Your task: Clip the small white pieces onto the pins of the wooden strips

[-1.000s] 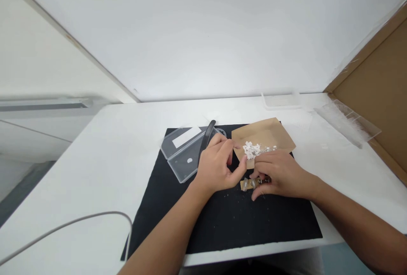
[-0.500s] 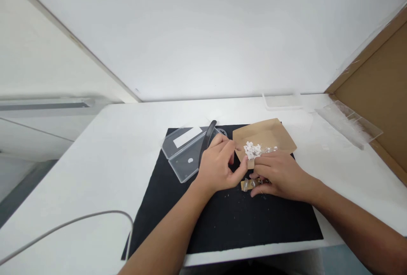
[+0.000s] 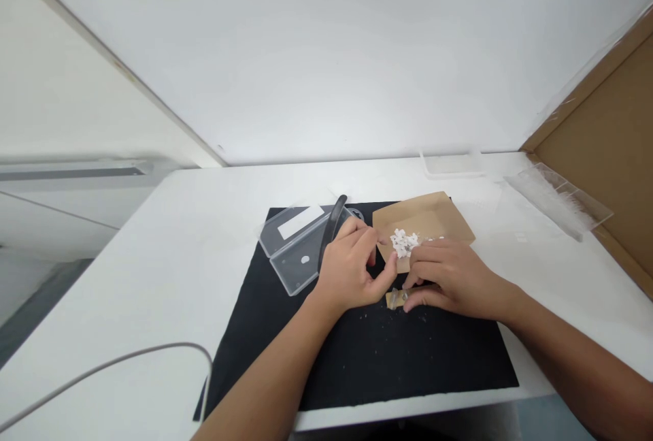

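Note:
My left hand [image 3: 354, 265], fingers curled and thumb stretched apart from them, rests at the left front edge of a brown paper tray [image 3: 426, 213]. Its thumb tip reaches a heap of small white pieces [image 3: 403, 242] lying in that tray. Beside the left knuckles, a black curved tool [image 3: 331, 230] lies over an open clear plastic case [image 3: 297, 271]; whether the hand touches it I cannot tell. My right hand [image 3: 449, 278] bends over a small brown strip [image 3: 390, 301] bearing clear little parts, thumb and fingers closing around it. What sits between those fingertips is hidden.
Under everything lies a black mat [image 3: 408, 366] with tiny crumbs on it. A clear divided box [image 3: 566, 199] stands at the right by a cardboard panel [image 3: 612, 148]. Further back is a clear tray [image 3: 451, 164]. A cable [image 3: 153, 346] curves in from the left.
My right fingers have drawn in slightly over the brown strip, the thumb moving up, and its dark shiny bits are now covered. My left hand has hardly moved.

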Motion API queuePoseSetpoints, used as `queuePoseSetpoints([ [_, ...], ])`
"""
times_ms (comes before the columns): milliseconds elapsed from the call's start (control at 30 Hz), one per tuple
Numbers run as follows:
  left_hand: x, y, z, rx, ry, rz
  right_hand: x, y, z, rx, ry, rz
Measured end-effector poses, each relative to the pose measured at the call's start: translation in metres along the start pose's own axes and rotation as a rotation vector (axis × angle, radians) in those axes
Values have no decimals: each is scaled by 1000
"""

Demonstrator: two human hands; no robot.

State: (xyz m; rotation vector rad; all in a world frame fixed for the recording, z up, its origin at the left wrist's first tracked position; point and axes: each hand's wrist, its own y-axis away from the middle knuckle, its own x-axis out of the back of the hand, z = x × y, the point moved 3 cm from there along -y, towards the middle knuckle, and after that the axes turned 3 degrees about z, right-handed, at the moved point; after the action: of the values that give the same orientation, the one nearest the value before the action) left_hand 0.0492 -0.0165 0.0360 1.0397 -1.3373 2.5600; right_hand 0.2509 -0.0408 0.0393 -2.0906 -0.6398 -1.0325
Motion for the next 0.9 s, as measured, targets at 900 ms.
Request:
queuePoseSetpoints([
  [900,0,1,-4,13,-23,120,-2,-5,-5,64,13,-86],
])
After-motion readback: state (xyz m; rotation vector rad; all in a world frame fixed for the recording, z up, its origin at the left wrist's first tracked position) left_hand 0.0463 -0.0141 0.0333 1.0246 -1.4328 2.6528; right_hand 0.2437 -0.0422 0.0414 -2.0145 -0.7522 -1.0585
